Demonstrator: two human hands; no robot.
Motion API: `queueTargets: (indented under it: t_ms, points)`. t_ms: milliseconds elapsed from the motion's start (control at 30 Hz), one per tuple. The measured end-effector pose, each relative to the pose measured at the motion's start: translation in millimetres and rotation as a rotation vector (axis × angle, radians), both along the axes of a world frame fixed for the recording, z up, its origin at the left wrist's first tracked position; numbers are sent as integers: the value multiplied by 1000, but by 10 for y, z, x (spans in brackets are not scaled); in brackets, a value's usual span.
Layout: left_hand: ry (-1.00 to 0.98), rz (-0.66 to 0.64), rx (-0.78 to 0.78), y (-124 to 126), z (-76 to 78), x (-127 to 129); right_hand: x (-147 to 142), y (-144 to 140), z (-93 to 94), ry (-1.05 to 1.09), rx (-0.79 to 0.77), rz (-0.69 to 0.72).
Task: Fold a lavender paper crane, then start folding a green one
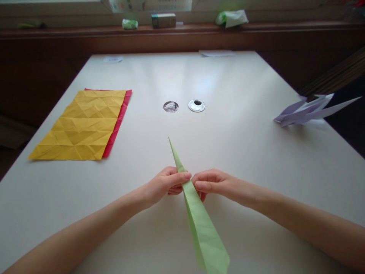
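Note:
A light green folded paper [203,224], long and narrow with a sharp point at its far end, slants across the near middle of the view. My left hand [168,182] pinches it partway along, thumb on top and the other fingers underneath. On the paper's right edge, my right hand [212,184] has its thumb and fingers drawn together close against the fold. Whether a bit of the edge lies between those fingertips is hard to see. The wide near end of the paper hangs free toward me and shows a layered fold along its left side.
Creased yellow paper [82,125] lies over a red sheet [116,129] at the left. A folded purple paper figure [308,110] stands near the right edge. Two round holes, one foil-filled [171,107] and one metal-rimmed [196,106], sit mid-table. A small box [164,20] rests on the ledge.

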State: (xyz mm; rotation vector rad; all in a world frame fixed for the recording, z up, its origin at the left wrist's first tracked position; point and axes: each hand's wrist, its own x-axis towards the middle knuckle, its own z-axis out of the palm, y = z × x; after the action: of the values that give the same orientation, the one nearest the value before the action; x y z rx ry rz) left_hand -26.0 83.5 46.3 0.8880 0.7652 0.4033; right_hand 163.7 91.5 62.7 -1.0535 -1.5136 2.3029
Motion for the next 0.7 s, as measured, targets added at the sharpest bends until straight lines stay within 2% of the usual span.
queueTargets:
  t_ms: [133, 233, 367, 567, 700]
  points:
    - [3, -92, 63, -69, 9, 42, -66, -93, -60, 33, -17, -110]
    - [17, -72, 88, -95, -3, 56, -74, -133, -67, 19, -62, -129]
    - [89, 50, 154, -56, -48, 39, -67, -135, -44, 6, -81, -124]
    - [153, 273, 295, 138, -94, -40, -59, -130, -57, -1, -112, -86]
    - [153, 463, 303, 231, -116, -100, -55, -176, -90, 11, -144, -29]
